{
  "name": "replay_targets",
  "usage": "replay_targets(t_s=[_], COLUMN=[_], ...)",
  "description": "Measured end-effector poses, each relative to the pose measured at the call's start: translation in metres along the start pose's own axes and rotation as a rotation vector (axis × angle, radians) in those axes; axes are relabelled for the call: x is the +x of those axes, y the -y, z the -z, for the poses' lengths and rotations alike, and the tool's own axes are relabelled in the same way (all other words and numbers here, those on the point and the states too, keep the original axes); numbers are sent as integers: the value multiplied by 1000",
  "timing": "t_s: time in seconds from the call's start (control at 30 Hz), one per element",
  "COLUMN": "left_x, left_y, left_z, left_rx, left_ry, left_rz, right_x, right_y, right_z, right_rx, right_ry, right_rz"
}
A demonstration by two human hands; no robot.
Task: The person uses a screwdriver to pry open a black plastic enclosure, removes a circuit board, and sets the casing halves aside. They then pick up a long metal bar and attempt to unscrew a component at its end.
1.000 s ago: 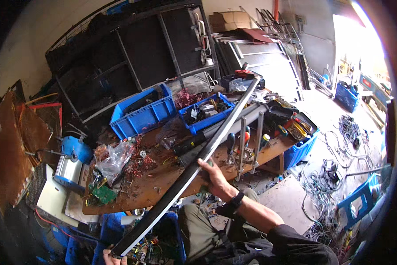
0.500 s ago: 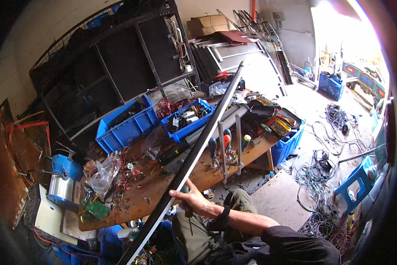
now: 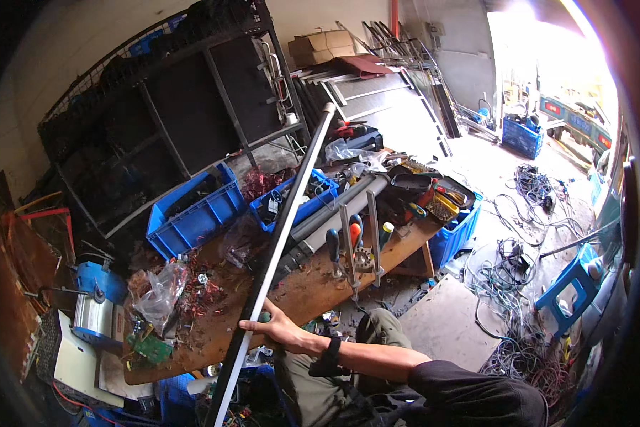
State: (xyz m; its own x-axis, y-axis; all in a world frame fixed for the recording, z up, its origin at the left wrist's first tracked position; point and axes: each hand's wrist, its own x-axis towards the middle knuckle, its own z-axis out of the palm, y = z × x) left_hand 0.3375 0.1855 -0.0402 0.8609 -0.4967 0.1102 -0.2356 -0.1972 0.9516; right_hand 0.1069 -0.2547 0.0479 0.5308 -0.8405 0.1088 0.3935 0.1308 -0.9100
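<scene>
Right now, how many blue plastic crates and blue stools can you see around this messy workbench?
Blue crates on the bench: 2
Blue crate beside the bench's right end: 1
Blue crate far back near the doorway: 1
Blue stool on the floor: 1
Total: 5

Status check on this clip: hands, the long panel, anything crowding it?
Right hand grips long dark panel near its lower end; left hand out of view. Panel slants over the cluttered workbench. Blue bins and upright screwdrivers alongside.
</scene>
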Motion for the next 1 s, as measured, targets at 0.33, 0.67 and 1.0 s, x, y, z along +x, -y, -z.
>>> replay_targets(t_s=[0.33,0.67,1.0], left_x=[-39,-52,-31], left_y=[-30,-113,-155], left_z=[11,-87,-135], left_rx=[424,58,177], left_ry=[-367,-286,84], left_rz=[-152,-667,-1350], right_x=[62,118,108], right_y=[28,48,47], right_z=[-48,-56,-6], right_rx=[126,182,134], right_ry=[217,338,255], right_rz=[20,-101,-160])
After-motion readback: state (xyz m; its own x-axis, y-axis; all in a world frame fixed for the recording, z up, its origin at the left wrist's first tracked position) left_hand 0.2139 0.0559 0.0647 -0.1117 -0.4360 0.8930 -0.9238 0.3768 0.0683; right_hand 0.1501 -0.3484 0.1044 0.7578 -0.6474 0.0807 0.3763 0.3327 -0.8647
